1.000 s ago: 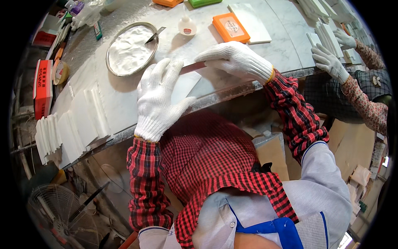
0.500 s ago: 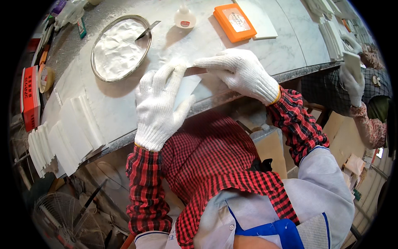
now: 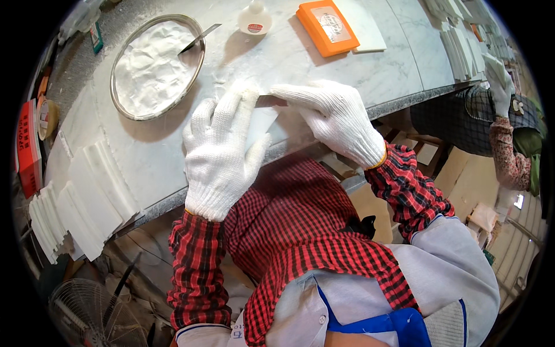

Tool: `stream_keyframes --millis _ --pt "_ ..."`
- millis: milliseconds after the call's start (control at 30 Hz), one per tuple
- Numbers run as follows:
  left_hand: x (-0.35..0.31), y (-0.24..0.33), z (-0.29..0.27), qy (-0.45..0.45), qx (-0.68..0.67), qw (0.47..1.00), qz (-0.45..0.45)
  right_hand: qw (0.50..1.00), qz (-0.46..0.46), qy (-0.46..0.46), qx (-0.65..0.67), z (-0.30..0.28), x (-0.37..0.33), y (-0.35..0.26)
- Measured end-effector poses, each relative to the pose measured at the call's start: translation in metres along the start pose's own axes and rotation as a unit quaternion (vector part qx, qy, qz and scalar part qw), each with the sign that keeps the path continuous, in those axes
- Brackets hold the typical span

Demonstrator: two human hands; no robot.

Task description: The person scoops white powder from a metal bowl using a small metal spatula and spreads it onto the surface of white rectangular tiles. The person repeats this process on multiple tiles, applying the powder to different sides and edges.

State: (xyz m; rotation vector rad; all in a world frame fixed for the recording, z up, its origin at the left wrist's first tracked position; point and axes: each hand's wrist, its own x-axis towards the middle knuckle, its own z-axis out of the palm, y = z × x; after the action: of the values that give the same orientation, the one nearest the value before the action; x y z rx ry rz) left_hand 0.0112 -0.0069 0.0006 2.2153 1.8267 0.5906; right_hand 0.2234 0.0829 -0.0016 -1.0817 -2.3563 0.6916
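Left of the wide metal dish (image 3: 139,118), a red box (image 3: 27,149) and a yellowish roll of tape (image 3: 47,118) sit close together; between them and the dish, but nearer the person, thin white slabs (image 3: 98,191) overlap along the edge of the desk (image 3: 399,63). The dish holds a broad, lumpy spread of white material (image 3: 151,68), paste or powder, I cannot tell which; a metal blade (image 3: 202,36) leans over its right rim.

Right of the dish and nearer the person, the gloved left hand (image 3: 219,150) is half open, fingers loosely bent, thumb apart. Level with the dish's far half stands a small translucent bottle (image 3: 255,20), its contents unclear.

Right of the dish, between the hands, a narrow brownish strip (image 3: 270,101) spans beside a flat white piece (image 3: 263,122). Good handling here probably means light, equal pressure at both ends, the strip level and the piece flat. The right hand (image 3: 338,113) has its fingers nearly straight and together at the strip's right end; whether either hand pinches it I cannot tell.

Farther right of the dish, an orange case (image 3: 328,28) hides whatever it contains, and a co-worker's gloved hand (image 3: 502,89) is visible.
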Motion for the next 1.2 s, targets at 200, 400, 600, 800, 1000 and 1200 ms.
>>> stream_keyframes --millis 200,400,600,800,1000,1200 --pt "0.002 0.004 -0.002 -0.004 -0.008 1.0 -0.009 1.0 0.023 0.001 0.001 0.002 -0.005 -0.008" --pt "0.0 0.004 -0.001 -0.01 0.006 1.0 -0.012 0.999 0.031 0.014 -0.013 0.011 -0.014 -0.016" --pt "-0.003 0.001 0.003 0.009 0.007 1.0 0.0 0.998 0.03 0.035 -0.053 0.024 -0.027 -0.024" --pt "-0.002 0.0 0.003 0.033 -0.003 0.999 0.02 0.996 0.041 0.048 0.056 0.018 -0.026 -0.022" --pt "-0.004 -0.002 0.002 0.042 0.008 0.999 0.027 0.965 0.209 0.123 0.098 -0.042 -0.048 -0.022" --pt "-0.004 0.032 0.007 0.004 0.043 0.999 0.016 0.965 0.206 0.088 0.134 -0.048 -0.089 -0.032"
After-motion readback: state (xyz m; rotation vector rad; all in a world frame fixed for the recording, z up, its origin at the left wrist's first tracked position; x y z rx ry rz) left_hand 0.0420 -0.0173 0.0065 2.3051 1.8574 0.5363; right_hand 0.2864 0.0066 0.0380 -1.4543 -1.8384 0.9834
